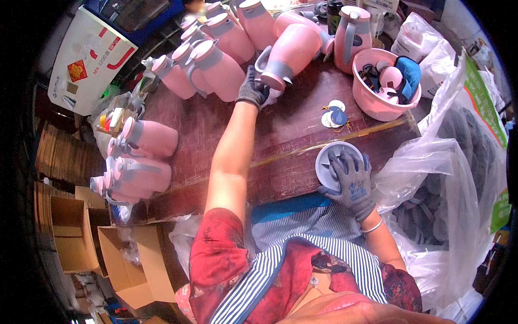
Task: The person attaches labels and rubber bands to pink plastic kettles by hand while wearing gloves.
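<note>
My left hand (252, 92), in a dark grey glove, is stretched far out over the table. Its fingers are partly curled by a soft white wad (271, 98), which seems to be in its grip. Just beyond the fingers lies a pink vacuum jug (291, 51) with a grey collar and handle, tilted with its lid end toward me. At the near right edge of the table, my right hand (349, 181), gloved alike, has its fingers hooked into a shallow round grey plastic cap (327, 159). The glove hides part of that cap.
Pink jugs (216, 73) crowd the far side, and more (145, 137) stand at the left. A pink basin (380, 102) holds small parts. Round tags (334, 114) lie on the dark red table (291, 127). Clear plastic bags (415, 167) fill the right; open cartons (127, 264) stand lower left.
</note>
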Demonstrator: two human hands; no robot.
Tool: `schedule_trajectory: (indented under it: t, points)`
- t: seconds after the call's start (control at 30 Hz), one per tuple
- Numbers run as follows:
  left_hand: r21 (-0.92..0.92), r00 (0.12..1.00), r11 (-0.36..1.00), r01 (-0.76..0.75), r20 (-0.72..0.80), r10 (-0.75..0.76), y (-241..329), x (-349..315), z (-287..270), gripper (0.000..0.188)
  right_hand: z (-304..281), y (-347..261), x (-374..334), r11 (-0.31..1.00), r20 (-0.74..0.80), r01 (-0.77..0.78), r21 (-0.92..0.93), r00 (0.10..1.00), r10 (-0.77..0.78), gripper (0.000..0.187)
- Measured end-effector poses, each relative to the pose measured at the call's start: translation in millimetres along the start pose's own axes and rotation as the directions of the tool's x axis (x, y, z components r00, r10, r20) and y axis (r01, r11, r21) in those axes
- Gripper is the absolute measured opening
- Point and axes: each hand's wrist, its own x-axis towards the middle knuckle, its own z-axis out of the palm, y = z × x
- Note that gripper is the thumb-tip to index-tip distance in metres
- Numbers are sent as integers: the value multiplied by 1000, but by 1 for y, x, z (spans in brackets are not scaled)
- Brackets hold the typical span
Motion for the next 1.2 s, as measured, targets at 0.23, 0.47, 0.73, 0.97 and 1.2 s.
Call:
schedule_trajectory:
  t: [0.23,0.47,0.73,0.97,1.2]
  points:
    - [-6,943,949,-314,-114,312,-33,-36,-19,31,9,-11,-7,998,0,22,-64,1000,-22,81]
    - [243,912,884,-400,14,409,0,-136,6,46,18,-4,-4,987,5,-15,-157,1000,16,78]
    - [464,759,742,-484,-199,619,-41,-108,-7,27,-5,-37,-35,997,-4,67,-31,998,-67,70]
    - [180,944,961,-211,-218,248,-34,-138,38,97,-25,5,-46,911,-198,29,411,978,58,74]
    - [548,631,-709,-444,753,187,-11,-43,-70,54,-47,2,-42,788,-235,132,601,972,16,70]
